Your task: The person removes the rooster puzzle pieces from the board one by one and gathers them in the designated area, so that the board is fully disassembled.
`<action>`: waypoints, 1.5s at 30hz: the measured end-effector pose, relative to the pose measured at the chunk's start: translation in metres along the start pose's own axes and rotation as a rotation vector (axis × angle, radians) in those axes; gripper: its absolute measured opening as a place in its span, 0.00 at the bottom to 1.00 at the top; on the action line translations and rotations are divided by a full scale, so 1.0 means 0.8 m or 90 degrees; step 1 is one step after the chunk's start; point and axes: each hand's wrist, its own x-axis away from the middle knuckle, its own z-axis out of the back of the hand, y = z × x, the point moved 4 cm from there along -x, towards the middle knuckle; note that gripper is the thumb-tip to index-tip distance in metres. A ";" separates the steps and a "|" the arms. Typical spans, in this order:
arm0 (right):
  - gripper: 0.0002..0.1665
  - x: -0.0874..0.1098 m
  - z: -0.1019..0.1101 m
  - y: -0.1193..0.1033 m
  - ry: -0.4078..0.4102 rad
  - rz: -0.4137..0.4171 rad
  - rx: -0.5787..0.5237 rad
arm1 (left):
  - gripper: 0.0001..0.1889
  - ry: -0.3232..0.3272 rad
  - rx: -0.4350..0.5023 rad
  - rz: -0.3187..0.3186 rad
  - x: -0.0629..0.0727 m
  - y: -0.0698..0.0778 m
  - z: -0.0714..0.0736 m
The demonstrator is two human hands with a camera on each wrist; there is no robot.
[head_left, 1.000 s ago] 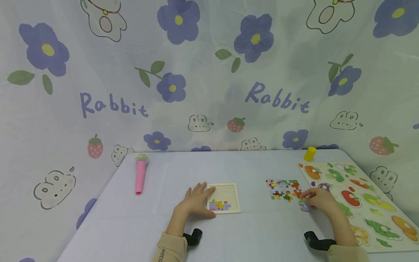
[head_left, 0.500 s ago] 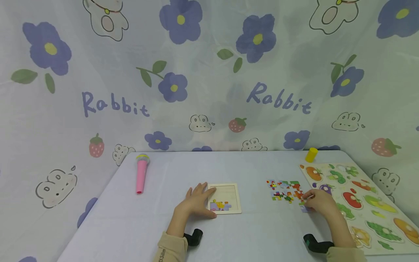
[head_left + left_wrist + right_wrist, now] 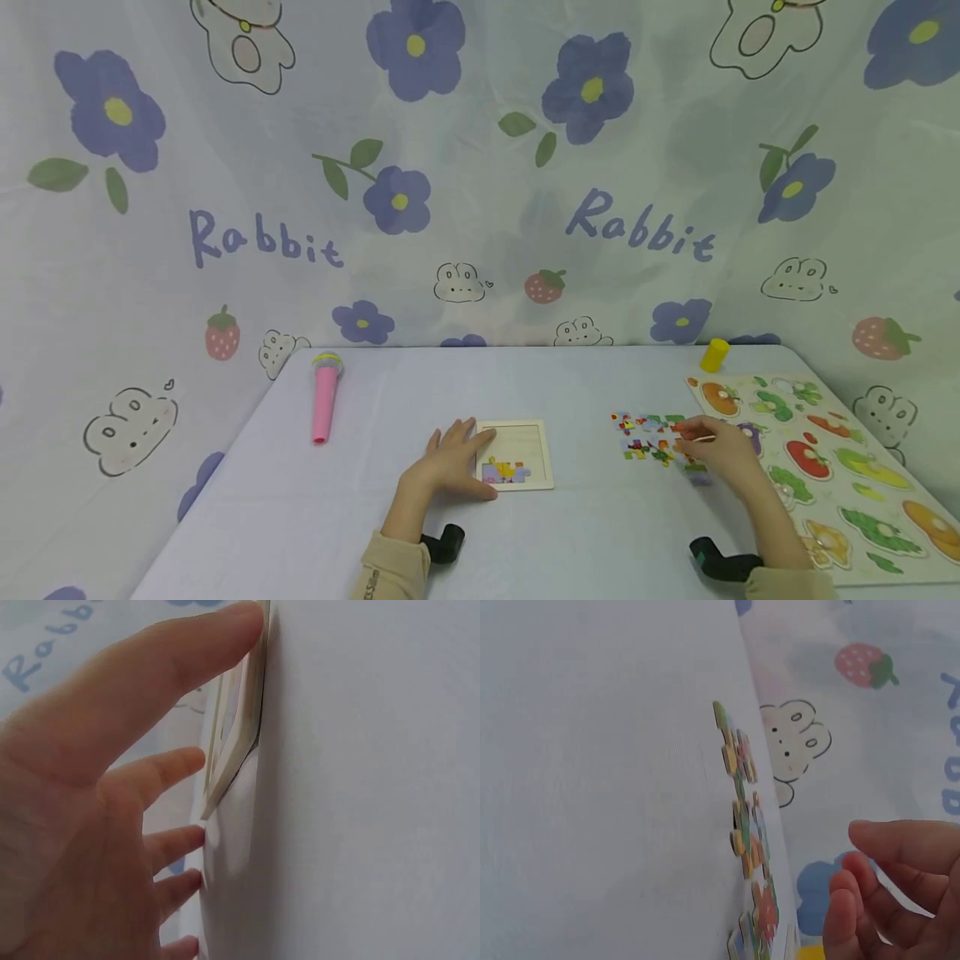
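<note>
My left hand lies spread at the left side of a small wooden puzzle frame. Its thumb rests on the frame's near edge, and the index finger reaches over the left rim, as the left wrist view also shows. Joined puzzle pieces in purple and yellow fill the frame's lower left; bare wood shows above them. Over the loose jigsaw pieces on the right, my right hand pinches a puzzle piece, of which only a thin pale edge shows. A lavender piece lies below that hand.
A large vegetable peg board covers the table's right side, beside my right forearm. Behind it stands a yellow cylinder. At the far left lies a pink toy microphone. A printed curtain hangs behind the white table.
My right hand has moved up and slightly left from beside the lavender piece, now over the right end of the loose pieces. The left hand and the frame stay in place.
</note>
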 end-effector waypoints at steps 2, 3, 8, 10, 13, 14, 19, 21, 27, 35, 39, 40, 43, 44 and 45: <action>0.20 -0.002 -0.006 -0.006 0.004 0.011 -0.049 | 0.45 -0.001 -0.001 0.000 -0.001 -0.001 0.000; 0.21 -0.002 -0.009 -0.008 0.006 0.012 -0.070 | 0.45 -0.001 -0.002 0.001 -0.001 -0.002 0.000; 0.20 -0.006 -0.029 -0.025 0.013 0.029 -0.134 | 0.44 0.002 -0.009 0.001 -0.002 -0.005 -0.003; 0.19 -0.006 -0.038 -0.034 0.015 0.039 -0.147 | 0.44 0.004 -0.012 -0.001 -0.003 -0.006 -0.004; 0.17 -0.007 -0.051 -0.049 0.010 0.058 -0.174 | 0.44 0.006 -0.012 0.001 -0.003 -0.006 -0.003; 0.17 -0.008 -0.055 -0.054 0.006 0.059 -0.183 | 0.43 0.006 -0.010 0.002 -0.003 -0.007 -0.002; 0.17 -0.012 -0.074 -0.078 -0.019 0.079 -0.217 | 0.43 0.009 -0.011 0.016 -0.004 -0.008 -0.001; 0.16 -0.014 -0.083 -0.086 -0.026 0.090 -0.226 | 0.42 0.013 -0.014 0.022 -0.005 -0.008 0.000; 0.12 -0.018 -0.114 -0.106 -0.037 0.101 -0.222 | 0.40 0.024 -0.009 0.027 -0.005 -0.007 0.000; 0.11 -0.015 -0.154 -0.137 -0.099 0.139 -0.206 | 0.38 0.034 -0.010 0.025 -0.005 -0.009 0.000; 0.11 -0.010 -0.170 -0.152 -0.139 0.179 -0.157 | 0.38 0.036 -0.019 0.036 -0.007 -0.012 -0.002; 0.11 -0.008 -0.174 -0.155 -0.147 0.191 -0.143 | 0.38 0.038 -0.024 0.039 -0.007 -0.013 -0.002; 0.12 -0.004 -0.186 -0.162 -0.166 0.222 -0.085 | 0.39 0.043 -0.038 0.048 -0.007 -0.014 -0.003; 0.13 -0.002 -0.190 -0.163 -0.172 0.228 -0.064 | 0.39 0.045 -0.040 0.049 -0.007 -0.014 -0.004; 0.13 -0.001 -0.193 -0.165 -0.176 0.233 -0.038 | 0.39 0.047 -0.041 0.051 -0.007 -0.014 -0.004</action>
